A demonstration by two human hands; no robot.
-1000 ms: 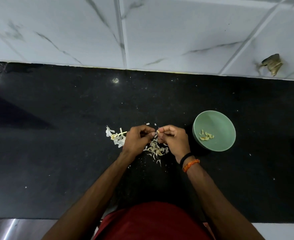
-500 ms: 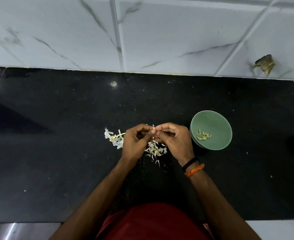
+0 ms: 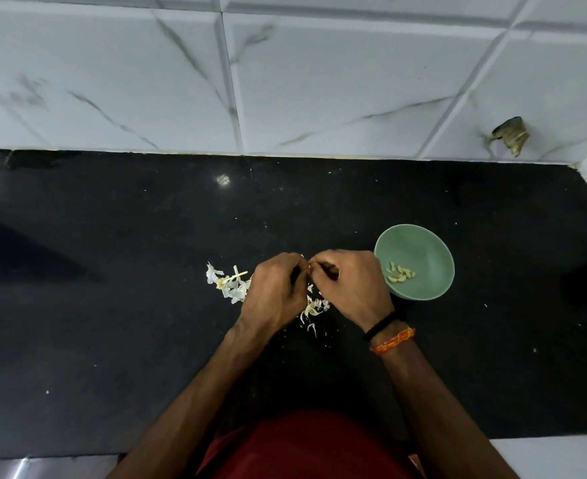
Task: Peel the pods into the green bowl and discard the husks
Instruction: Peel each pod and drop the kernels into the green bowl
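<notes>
My left hand (image 3: pixel 274 292) and my right hand (image 3: pixel 350 284) meet fingertip to fingertip above the black counter, both pinching one small pale pod (image 3: pixel 308 267) that is mostly hidden between the fingers. A green bowl (image 3: pixel 420 250) stands just right of my right hand and holds several peeled pale pieces (image 3: pixel 400 273). White husks (image 3: pixel 314 308) lie on the counter under and between my hands. A looser clump of white husks and stalks (image 3: pixel 229 282) lies to the left of my left hand.
The black counter (image 3: pixel 112 305) runs back to a white marble-tiled wall (image 3: pixel 319 81) and ends at a white corner at the right. A brown damaged patch (image 3: pixel 509 135) marks the wall at the right. My red clothing (image 3: pixel 306 447) is at the bottom edge.
Both hands stay together on the pod; their fingers have curled tighter over it. The view has drifted slightly, so the bowl and hands sit a little higher and lefter.
</notes>
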